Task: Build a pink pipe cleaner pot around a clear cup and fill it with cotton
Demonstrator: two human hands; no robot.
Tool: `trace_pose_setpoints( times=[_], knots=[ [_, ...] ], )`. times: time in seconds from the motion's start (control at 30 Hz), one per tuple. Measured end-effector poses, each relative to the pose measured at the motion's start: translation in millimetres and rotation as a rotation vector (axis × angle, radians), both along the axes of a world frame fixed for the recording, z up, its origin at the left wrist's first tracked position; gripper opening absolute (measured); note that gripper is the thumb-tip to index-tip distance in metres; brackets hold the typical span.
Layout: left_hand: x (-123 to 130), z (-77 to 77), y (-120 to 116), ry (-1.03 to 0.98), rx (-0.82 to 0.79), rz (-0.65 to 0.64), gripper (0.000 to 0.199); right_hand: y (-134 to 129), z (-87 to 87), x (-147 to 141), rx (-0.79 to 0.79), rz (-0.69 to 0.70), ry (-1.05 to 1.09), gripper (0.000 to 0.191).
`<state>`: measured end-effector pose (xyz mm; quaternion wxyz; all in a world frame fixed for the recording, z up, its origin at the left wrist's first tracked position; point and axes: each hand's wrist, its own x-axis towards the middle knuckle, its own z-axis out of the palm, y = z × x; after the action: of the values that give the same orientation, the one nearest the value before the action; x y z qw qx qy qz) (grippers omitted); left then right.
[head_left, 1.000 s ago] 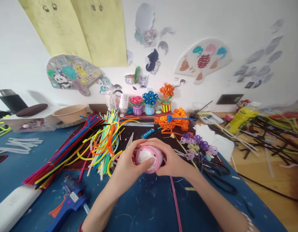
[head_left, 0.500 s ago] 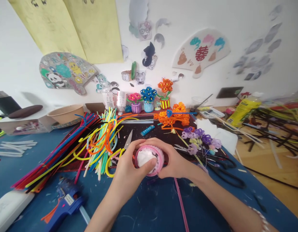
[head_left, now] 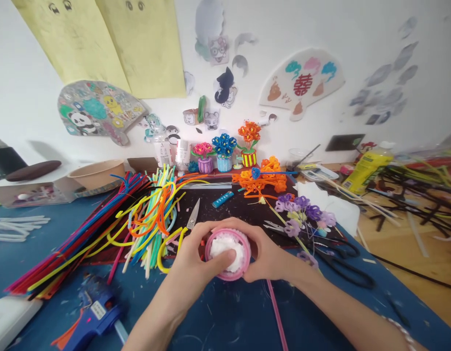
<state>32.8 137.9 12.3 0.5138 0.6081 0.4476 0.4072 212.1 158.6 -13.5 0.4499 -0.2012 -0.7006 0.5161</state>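
Observation:
Between my two hands is a small round pink-rimmed pot (head_left: 243, 265) with white stuffing (head_left: 222, 245) inside, its opening turned toward me. My left hand (head_left: 198, 256) wraps round its left side, and the thumb presses on the white stuffing. Fingers of my right hand (head_left: 267, 253) curl round the far and right side of the pot. A pink pipe cleaner (head_left: 275, 312) lies on the blue table below my right hand. Scissors with a silver blade (head_left: 193, 215) rest just beyond my left hand.
Bundled pipe cleaners (head_left: 79, 229) and a blue glue gun (head_left: 97, 312) lie at left. Three potted flowers (head_left: 224, 151) stand by the wall. Orange flowers (head_left: 264, 178), purple flowers (head_left: 302, 209) and black-handled scissors (head_left: 342, 263) are at right, with a yellow bottle (head_left: 366, 168) beyond.
The pot has tilted more toward me and sits slightly lower in the view, showing more of the white stuffing. My left thumb still presses into it. The view has shifted slightly.

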Motion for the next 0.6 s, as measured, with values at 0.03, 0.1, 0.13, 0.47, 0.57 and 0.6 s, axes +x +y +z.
trace_pose_setpoints(
  times=[0.03, 0.1, 0.13, 0.47, 0.57, 0.6],
  knots=[
    [0.9, 1.4, -0.8, -0.001, -0.004, 0.005, 0.046, -0.2, 0.1, 0.0, -0.011, 0.008, 0.006, 0.071],
    [2.0, 6.7, -3.0, -0.012, -0.032, -0.002, 0.044, -0.5, 1.2, 0.0, -0.026, 0.03, 0.021, 0.07],
    [2.5, 9.7, -4.1, -0.014, -0.046, -0.006, 0.044, -0.7, 1.8, 0.0, -0.031, 0.038, 0.02, 0.07],
    [11.8, 11.6, -8.2, 0.042, -0.025, 0.085, 0.033, -4.0, -5.3, -4.0, -0.056, -0.031, 0.033, 0.072],
    [10.0, 12.7, -8.2, 0.026, -0.036, 0.074, 0.034, -2.2, -5.9, -2.8, -0.093, -0.008, 0.031, 0.071],
    [9.1, 13.2, -8.3, 0.012, -0.048, 0.061, 0.034, -1.4, -5.6, -2.0, -0.092, 0.007, 0.029, 0.07]
  ],
)
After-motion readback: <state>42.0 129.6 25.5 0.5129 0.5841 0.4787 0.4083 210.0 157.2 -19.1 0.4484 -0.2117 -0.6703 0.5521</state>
